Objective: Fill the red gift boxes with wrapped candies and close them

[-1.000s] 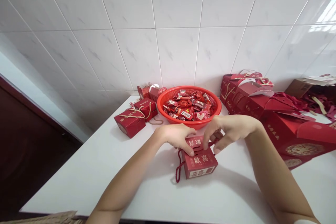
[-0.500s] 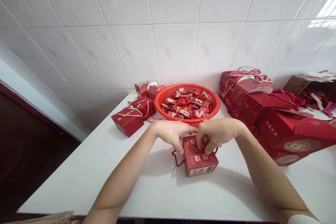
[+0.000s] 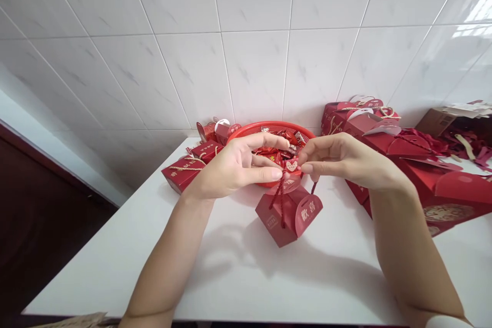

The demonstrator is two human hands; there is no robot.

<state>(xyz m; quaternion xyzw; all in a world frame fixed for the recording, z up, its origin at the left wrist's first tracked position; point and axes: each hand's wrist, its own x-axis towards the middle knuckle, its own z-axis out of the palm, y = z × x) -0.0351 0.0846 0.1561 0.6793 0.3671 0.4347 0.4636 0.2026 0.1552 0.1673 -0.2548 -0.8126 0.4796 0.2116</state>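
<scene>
A small red gift box (image 3: 288,218) with pale lettering on its flap hangs or rests tilted over the white table; I cannot tell whether its bottom touches. Its rounded top flaps are folded inward. My left hand (image 3: 234,166) pinches one dark red cord handle (image 3: 282,205) between thumb and finger. On the other side, my right hand (image 3: 342,161) has its fingertips closed on the cord near the box's right flap. Just behind both hands is a red plastic basket (image 3: 240,133) of wrapped candies (image 3: 274,156), partly covered by the fingers.
Small red boxes (image 3: 182,173) with cream cords lie left of the basket. Larger red boxes (image 3: 407,164) line the right side. An open cardboard carton (image 3: 436,120) with red ribbon-like pieces stands at the far right. A tiled wall (image 3: 253,77) backs the white table (image 3: 230,287).
Both hands have risen from the box's top and now draw up its cords. The box has turned and tipped from its lying position, showing its flaps.
</scene>
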